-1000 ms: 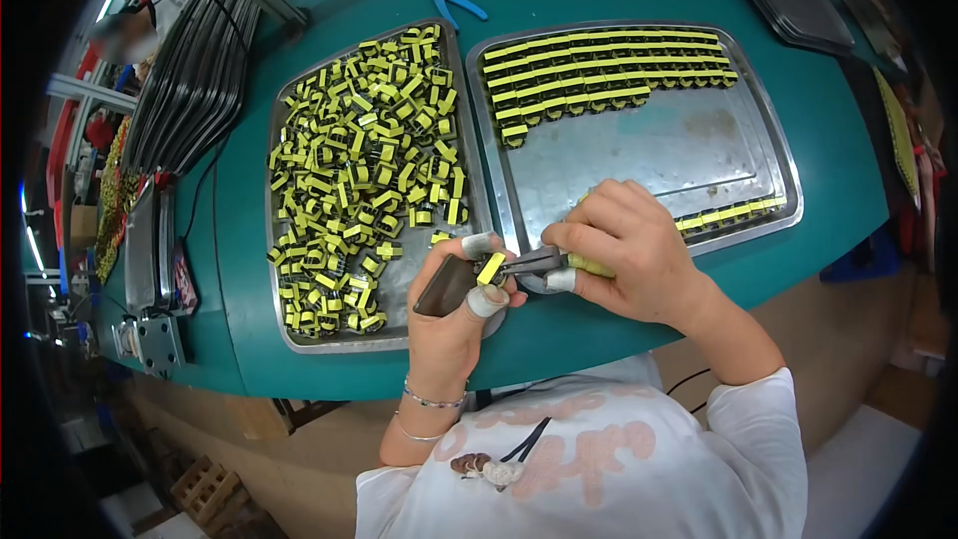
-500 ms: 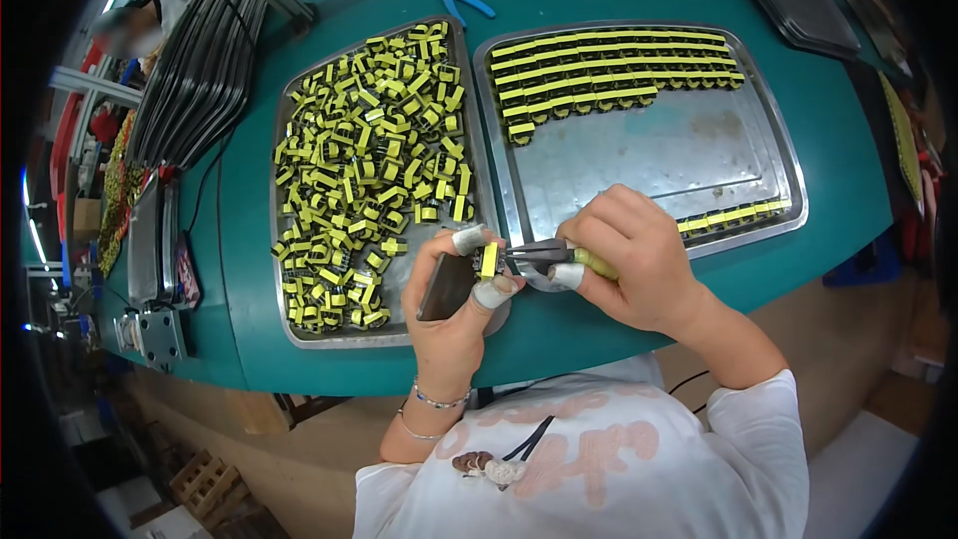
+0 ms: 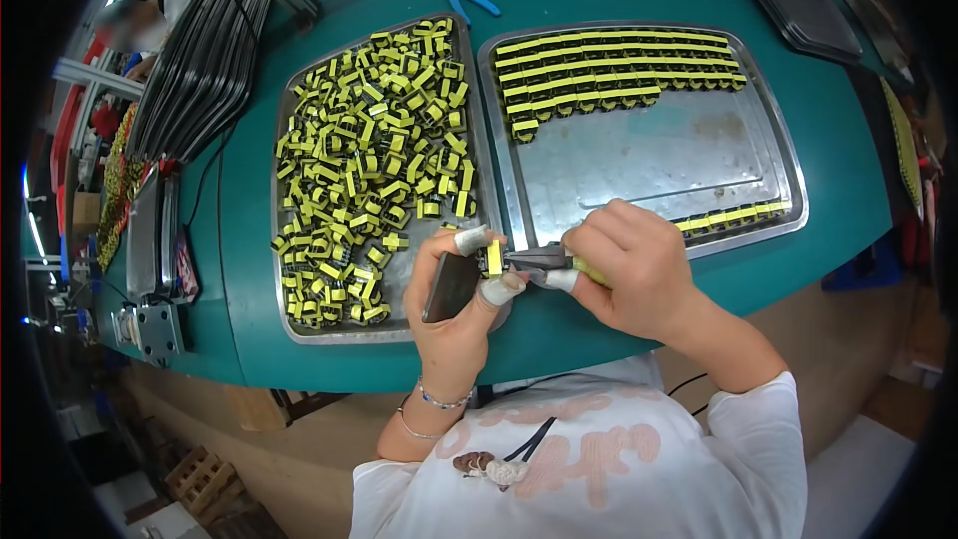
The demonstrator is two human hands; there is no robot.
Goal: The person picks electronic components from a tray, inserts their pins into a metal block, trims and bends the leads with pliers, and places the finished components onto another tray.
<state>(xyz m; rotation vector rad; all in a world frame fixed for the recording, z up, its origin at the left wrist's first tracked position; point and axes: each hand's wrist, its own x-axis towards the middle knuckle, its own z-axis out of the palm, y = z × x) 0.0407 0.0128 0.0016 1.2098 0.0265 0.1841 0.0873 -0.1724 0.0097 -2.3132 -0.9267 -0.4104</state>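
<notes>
My left hand (image 3: 451,324), with white tape on thumb and forefinger, is closed on a small transformer (image 3: 494,258) wrapped in yellow tape. A dark flat plate (image 3: 451,287) also rests in that palm. My right hand (image 3: 639,265) grips pliers (image 3: 544,258) with greenish handles. The jaw tips of the pliers touch or nearly touch the side of the transformer; exactly where they bite is too small to tell. Behind the left hand lies a metal tray (image 3: 339,337) heaped with loose yellow-and-black transformers (image 3: 369,160).
A second metal tray (image 3: 639,165) holds rows of transformers (image 3: 619,65) along its far side and a short row near its front right. Blue-handled cutters (image 3: 471,2) lie behind the trays. Stacked dark trays (image 3: 200,60) stand at left, near another person (image 3: 140,30).
Both hands have stayed close together. The right hand and pliers have shifted slightly downward, and the left hand slightly right. The view has tilted a little.
</notes>
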